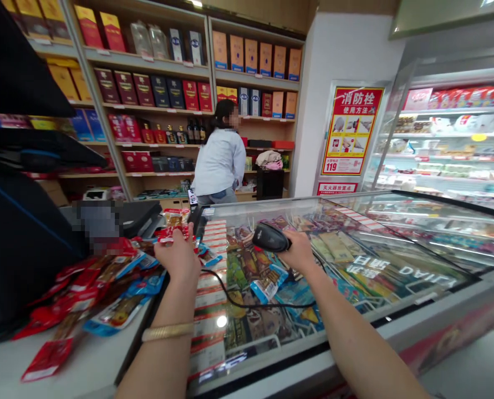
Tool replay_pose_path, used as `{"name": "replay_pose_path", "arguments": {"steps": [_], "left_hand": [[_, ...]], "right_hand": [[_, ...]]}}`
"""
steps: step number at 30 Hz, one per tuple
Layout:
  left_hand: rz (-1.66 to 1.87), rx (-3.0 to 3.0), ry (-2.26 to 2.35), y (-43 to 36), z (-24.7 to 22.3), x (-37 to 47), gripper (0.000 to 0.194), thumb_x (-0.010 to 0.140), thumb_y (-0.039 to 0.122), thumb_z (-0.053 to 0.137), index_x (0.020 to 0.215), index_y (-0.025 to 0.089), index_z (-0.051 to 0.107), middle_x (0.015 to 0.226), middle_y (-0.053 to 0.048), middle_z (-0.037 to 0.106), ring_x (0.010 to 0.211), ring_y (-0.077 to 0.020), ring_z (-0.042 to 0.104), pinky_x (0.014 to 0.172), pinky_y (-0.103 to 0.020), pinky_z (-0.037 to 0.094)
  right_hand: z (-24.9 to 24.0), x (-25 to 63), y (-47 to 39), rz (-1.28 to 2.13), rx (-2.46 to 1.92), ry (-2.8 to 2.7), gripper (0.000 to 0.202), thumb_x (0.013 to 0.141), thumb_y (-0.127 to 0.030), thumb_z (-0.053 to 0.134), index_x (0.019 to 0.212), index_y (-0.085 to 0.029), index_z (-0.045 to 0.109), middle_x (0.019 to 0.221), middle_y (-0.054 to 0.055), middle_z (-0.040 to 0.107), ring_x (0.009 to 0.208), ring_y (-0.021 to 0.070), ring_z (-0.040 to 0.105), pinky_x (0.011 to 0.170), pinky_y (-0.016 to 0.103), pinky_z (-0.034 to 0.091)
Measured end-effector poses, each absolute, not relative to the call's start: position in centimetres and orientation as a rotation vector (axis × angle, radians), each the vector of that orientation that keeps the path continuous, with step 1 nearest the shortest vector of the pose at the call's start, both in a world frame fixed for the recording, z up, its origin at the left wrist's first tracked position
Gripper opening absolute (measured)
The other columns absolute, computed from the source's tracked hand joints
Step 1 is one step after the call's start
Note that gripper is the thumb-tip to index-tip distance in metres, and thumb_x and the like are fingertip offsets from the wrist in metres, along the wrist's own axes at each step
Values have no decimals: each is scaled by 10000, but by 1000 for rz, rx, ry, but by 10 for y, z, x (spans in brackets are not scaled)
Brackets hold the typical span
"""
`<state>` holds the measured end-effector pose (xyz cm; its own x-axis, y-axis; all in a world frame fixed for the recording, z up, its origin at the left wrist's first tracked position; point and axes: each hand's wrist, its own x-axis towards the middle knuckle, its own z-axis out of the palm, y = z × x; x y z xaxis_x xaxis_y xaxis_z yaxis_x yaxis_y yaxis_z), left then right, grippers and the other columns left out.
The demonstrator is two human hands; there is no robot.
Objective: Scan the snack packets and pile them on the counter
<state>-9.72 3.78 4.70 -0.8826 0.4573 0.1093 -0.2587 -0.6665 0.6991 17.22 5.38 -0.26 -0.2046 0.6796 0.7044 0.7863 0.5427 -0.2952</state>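
My left hand (180,255) is closed on a red snack packet (172,217) with a clear window, at the left end of the freezer. In my right hand (300,252) is a black barcode scanner (270,237), its head pointing left above the glass top. A black cable (247,306) loops across the glass below it. To the left of my left hand, a loose pile of red and blue snack packets (86,288) covers part of the counter (105,357). One blue-ended packet (269,281) appears to lie on the glass under the scanner.
The glass-topped chest freezer (396,321) full of packages stretches right. A dark monitor stand (22,238) rises at left. Beyond the freezer a person in a light shirt (222,155) bends at shelves of boxes (155,111). A lit chiller (458,133) stands back right.
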Motion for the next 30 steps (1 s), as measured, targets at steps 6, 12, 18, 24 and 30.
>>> {"name": "replay_pose_path", "arguments": {"steps": [6,12,18,24,30], "left_hand": [[2498,58,875,31,55,-108,252,784,46,605,740,205,415,755,30,575,820,-93,677,880,-252,594],[2411,77,919,30,51,-107,138,831,99,538,772,195,457,829,-39,642,924,-133,706,846,-253,596],[2353,156,989,31,45,-112,83,863,221,396,782,225,383,925,-97,672,964,-165,713,805,-279,598],[2324,175,1003,28,46,-113,100,864,273,323,836,227,407,967,-110,641,1016,-196,698,781,-295,590],[2348,104,1051,19,61,-104,52,825,187,423,841,224,391,804,-24,586,695,-152,638,573,-279,519]], "right_hand": [[-8,175,57,-179,-1093,-1901,134,699,-316,669,781,-218,712,762,50,734,752,222,679,687,280,411],[-8,179,58,-184,-1084,-1915,99,681,-267,616,734,-220,684,726,47,723,717,210,665,654,266,406],[-8,179,58,-179,-1136,-1936,124,677,-262,611,762,-215,689,782,50,731,782,229,680,698,279,431],[-5,177,57,-186,-1187,-1902,168,685,-289,637,808,-210,721,803,61,737,795,242,681,723,295,448],[0,178,57,-213,-1241,-1789,234,678,-304,676,882,-207,734,846,63,739,835,246,683,728,289,421]]}}
